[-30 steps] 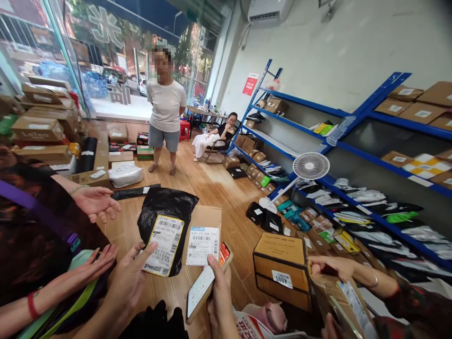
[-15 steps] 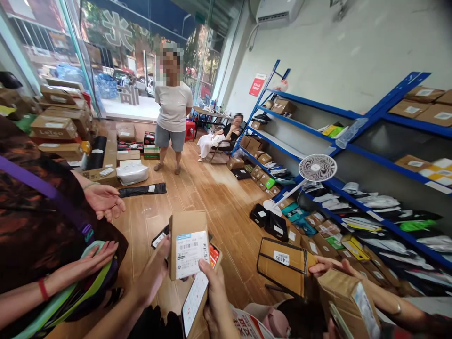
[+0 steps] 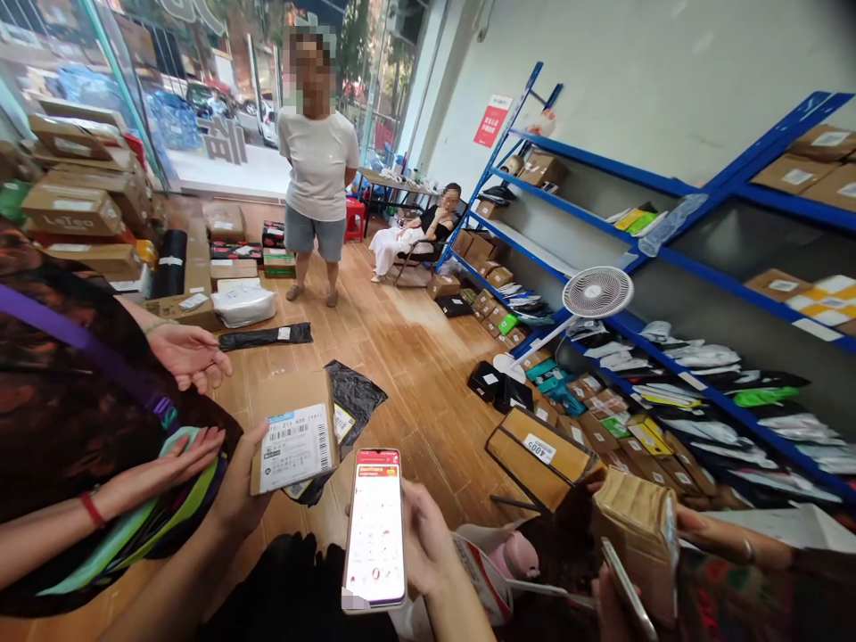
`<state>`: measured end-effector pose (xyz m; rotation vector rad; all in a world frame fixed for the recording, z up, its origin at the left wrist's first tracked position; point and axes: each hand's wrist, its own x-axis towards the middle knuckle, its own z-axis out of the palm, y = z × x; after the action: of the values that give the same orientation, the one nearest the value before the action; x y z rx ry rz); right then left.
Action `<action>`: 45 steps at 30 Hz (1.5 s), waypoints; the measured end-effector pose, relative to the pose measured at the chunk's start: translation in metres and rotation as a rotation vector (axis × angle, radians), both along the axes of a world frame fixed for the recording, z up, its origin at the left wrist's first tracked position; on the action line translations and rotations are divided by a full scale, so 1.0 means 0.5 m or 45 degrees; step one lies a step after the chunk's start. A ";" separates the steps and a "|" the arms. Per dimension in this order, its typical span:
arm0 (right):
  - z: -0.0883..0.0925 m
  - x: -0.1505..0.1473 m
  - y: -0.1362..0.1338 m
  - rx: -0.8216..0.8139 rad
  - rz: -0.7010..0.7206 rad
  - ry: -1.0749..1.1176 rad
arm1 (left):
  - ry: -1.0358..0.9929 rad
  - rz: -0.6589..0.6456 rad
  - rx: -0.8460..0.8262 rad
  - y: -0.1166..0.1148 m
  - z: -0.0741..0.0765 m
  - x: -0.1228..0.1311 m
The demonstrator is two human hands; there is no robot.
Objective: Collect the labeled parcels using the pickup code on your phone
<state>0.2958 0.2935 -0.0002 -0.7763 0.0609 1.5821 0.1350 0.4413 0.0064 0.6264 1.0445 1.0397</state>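
Left hand [image 3: 241,481] is clamping a stiff, likely light box [image 3: 294,433] by its side; right hand [image 3: 426,539], a probably slippery phone [image 3: 374,532].

White-labelled brown cardboard box [image 3: 292,428], slightly tilted, black plastic parcel [image 3: 356,399] partly behind it, lit phone [image 3: 375,535] at their right

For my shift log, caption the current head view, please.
Left hand holds a labelled cardboard box over a black parcel; right hand holds a lit phone.
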 end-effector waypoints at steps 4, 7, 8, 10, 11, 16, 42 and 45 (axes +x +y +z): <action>-0.002 -0.021 -0.017 0.076 -0.173 -0.234 | -0.016 0.006 -0.001 -0.007 0.020 0.007; 0.000 -0.023 -0.017 0.039 -0.181 -0.304 | -0.018 -0.156 -0.148 -0.002 0.033 0.015; 0.001 -0.022 -0.016 0.039 -0.181 -0.306 | -0.018 -0.199 -0.159 0.000 0.033 0.017; 0.003 -0.020 -0.016 0.050 -0.178 -0.264 | -0.021 -0.219 -0.134 0.004 0.029 0.020; 0.004 -0.019 -0.017 0.059 -0.181 -0.230 | -0.023 -0.220 -0.127 0.005 0.026 0.021; 0.010 -0.018 -0.024 0.099 -0.201 -0.142 | -0.097 -0.232 -0.230 0.004 0.014 0.023; -0.021 -0.035 0.056 0.138 0.101 0.395 | -0.081 -0.254 -0.188 0.009 0.019 0.023; -0.016 -0.033 0.058 0.149 0.106 0.384 | -0.070 -0.250 -0.202 0.013 0.016 0.023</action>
<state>0.2795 0.3226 -0.0084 -0.4504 0.1550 1.7559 0.1467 0.4478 0.0143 0.5555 0.9855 0.7908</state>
